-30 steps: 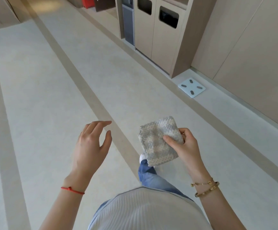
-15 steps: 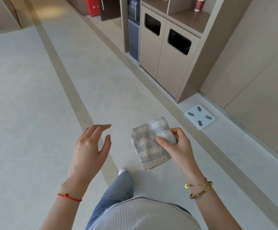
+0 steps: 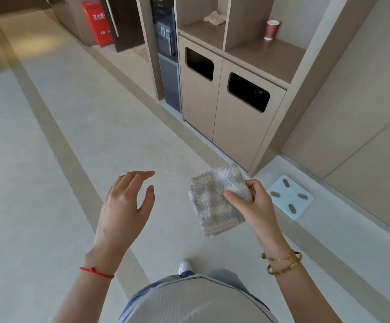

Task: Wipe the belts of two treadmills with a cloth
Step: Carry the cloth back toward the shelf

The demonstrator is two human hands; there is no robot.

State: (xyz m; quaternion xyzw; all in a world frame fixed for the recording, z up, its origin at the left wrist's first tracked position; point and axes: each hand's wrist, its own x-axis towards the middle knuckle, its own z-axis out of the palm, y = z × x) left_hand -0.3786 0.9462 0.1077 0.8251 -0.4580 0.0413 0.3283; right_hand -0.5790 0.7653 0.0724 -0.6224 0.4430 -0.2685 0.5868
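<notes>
A folded grey and beige knitted cloth [image 3: 212, 203] hangs in front of me at waist height, pinched at its right edge by my right hand [image 3: 254, 206], thumb on top. My left hand [image 3: 126, 206] floats beside it to the left, fingers straight and spread, holding nothing and apart from the cloth. No treadmill is in view.
A beige cabinet with two bin openings [image 3: 226, 108] lines the wall ahead right, a water dispenser [image 3: 168, 61] to its left. A white bathroom scale [image 3: 289, 197] lies on the floor by the wall. A red paper cup [image 3: 272, 30] stands on the shelf. A red fire extinguisher box [image 3: 97, 23] sits far back.
The view has tilted up and moved forward along the corridor, bringing the cabinet shelf, cup and dispenser into sight. Both hands keep the same pose, the right still pinching the cloth.
</notes>
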